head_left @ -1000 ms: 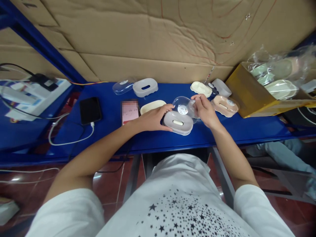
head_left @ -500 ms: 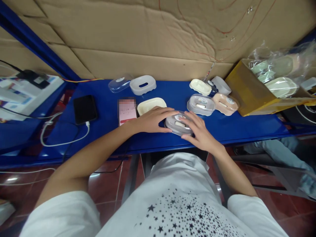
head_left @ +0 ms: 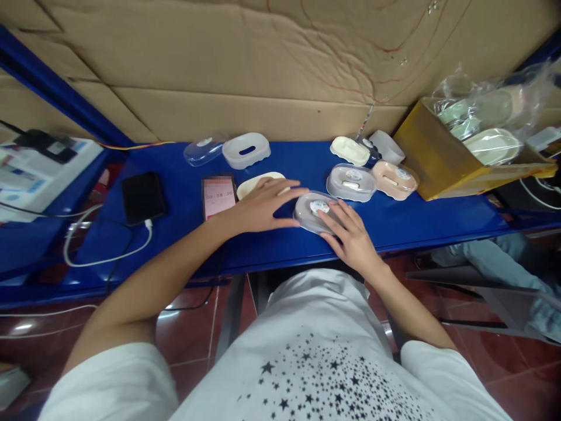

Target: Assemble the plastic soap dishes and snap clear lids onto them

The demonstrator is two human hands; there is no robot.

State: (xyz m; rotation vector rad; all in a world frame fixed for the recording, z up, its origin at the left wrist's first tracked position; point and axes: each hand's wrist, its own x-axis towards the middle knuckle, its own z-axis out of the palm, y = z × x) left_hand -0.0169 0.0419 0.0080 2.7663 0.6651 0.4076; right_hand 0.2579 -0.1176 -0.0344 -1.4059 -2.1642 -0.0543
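A grey soap dish with a clear lid and a round label (head_left: 312, 217) is at the front of the blue table. My right hand (head_left: 350, 237) holds its right side, fingers over the lid and thumb along the near edge. My left hand (head_left: 258, 206) is open at the dish's left end, thumb and fingers apart; whether the thumb tip touches the lid I cannot tell. Behind the left hand lies a cream soap dish part (head_left: 252, 186), partly covered by the fingers.
A phone with a timer (head_left: 219, 199) lies left of my left hand, a black device (head_left: 144, 197) farther left. Behind are a clear lid (head_left: 204, 151) and a white tray (head_left: 248, 151). Lidded grey (head_left: 350, 184) and peach (head_left: 394, 181) dishes stand right, near a box (head_left: 433, 158).
My left hand has drawn slightly back from the grey dish and opened wider. The dish has turned or tilted under my right hand, and its slot no longer shows.
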